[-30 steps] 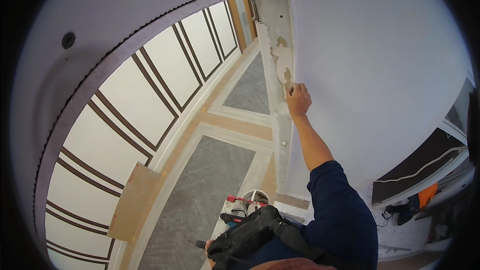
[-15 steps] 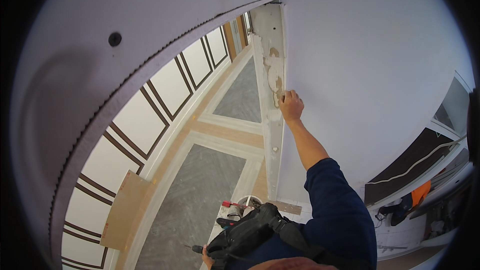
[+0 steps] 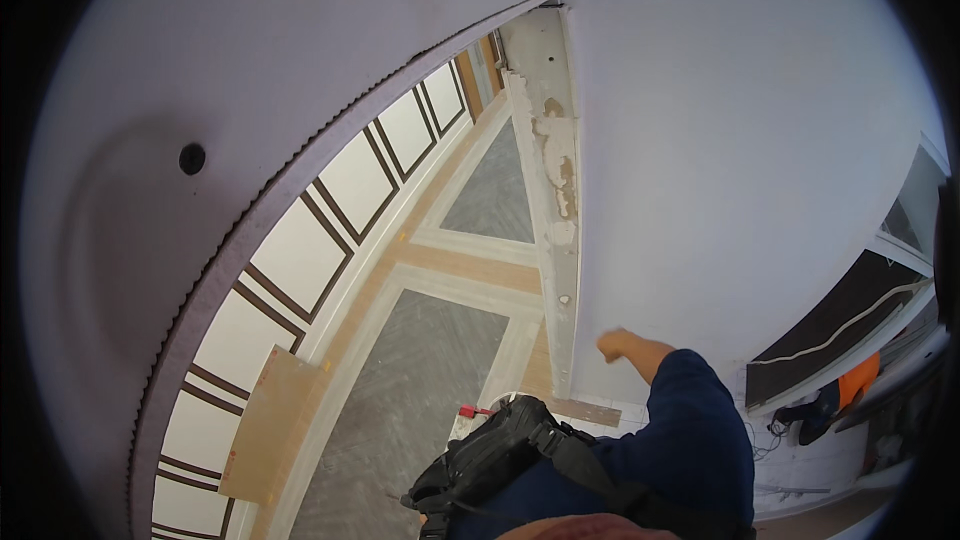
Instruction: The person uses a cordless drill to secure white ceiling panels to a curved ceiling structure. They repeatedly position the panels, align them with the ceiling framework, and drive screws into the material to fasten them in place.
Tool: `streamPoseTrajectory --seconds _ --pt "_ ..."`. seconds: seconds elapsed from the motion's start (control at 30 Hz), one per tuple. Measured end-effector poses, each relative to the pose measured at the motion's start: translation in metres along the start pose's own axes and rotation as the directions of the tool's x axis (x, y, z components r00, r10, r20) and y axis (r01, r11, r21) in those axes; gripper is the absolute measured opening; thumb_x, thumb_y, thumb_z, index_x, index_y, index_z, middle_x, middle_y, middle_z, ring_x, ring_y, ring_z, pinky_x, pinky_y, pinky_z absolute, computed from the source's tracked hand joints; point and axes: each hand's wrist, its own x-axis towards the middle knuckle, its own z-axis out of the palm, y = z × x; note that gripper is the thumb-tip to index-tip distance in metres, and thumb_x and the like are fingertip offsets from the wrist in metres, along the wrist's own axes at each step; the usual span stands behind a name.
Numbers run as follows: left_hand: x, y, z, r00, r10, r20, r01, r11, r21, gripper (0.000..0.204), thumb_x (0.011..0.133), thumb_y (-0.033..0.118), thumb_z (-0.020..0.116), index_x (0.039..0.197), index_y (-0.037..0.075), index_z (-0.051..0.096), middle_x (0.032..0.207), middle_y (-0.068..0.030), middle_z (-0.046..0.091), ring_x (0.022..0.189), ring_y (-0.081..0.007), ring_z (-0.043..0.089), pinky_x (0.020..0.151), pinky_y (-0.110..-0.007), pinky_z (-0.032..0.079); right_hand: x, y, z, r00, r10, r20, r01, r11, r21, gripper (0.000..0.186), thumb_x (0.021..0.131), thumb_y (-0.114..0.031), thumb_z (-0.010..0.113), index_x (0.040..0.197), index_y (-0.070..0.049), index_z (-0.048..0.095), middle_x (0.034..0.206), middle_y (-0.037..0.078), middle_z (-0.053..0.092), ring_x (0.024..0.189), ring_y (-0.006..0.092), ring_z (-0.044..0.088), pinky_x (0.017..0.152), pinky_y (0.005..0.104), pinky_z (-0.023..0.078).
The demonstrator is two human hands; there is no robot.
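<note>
My right hand [image 3: 615,345] is lowered beside the white wall face [image 3: 730,140], below the battered edge strip [image 3: 560,170] with flaking filler and patches. Its fingers are curled and slightly blurred; whether they hold anything is unclear. At the bottom, my left hand [image 3: 428,522] barely shows behind a black bag [image 3: 490,450] strapped to my body, its fingers hidden; a thin metal tip [image 3: 394,497] pokes out nearby. Red and white items [image 3: 472,411] are partly hidden past the bag.
Overhead curves a white edge [image 3: 262,190] with a dark serrated seam. Beyond it lie a panelled wall [image 3: 290,260], a leaning board [image 3: 266,420] and grey floor [image 3: 420,360] with pale borders. At right are a dark opening [image 3: 810,320], cables, and an orange-and-dark shape [image 3: 855,380].
My right hand has left the patched edge strip and dropped down toward my body, the arm bending. The drill that showed by my left hand is now mostly hidden behind the bag.
</note>
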Motion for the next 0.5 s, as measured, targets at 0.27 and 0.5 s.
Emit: streamPoseTrajectory --seconds 0.27,0.5 --pt "0.008 0.018 0.022 1.0 -0.005 0.024 0.004 0.999 0.049 0.047 0.086 0.042 0.067 0.103 -0.001 0.058 0.098 -0.0157 0.065 0.089 -0.027 0.064 0.083 -0.041 0.053 -0.063 0.044 -0.279 0.05 0.518 -0.854 0.324 0.801 0.504 0.042 0.094 -0.02 0.051 0.131 -0.002 0.053 0.134 0.022 0.054 0.125 0.0355 0.05 0.106 0.0414 0.041" --pt "0.01 0.017 0.034 0.998 -0.02 0.052 0.017 0.997 0.069 0.048 0.085 0.042 0.067 0.103 -0.001 0.058 0.098 -0.0157 0.065 0.089 -0.0272 0.064 0.084 -0.042 0.053 -0.185 0.058 -0.529 -0.355 0.228 -0.907 0.147 0.971 0.187 0.044 0.087 -0.003 0.043 0.126 -0.016 0.061 0.13 0.008 0.06 0.117 0.0307 0.057 0.098 0.0403 0.047"
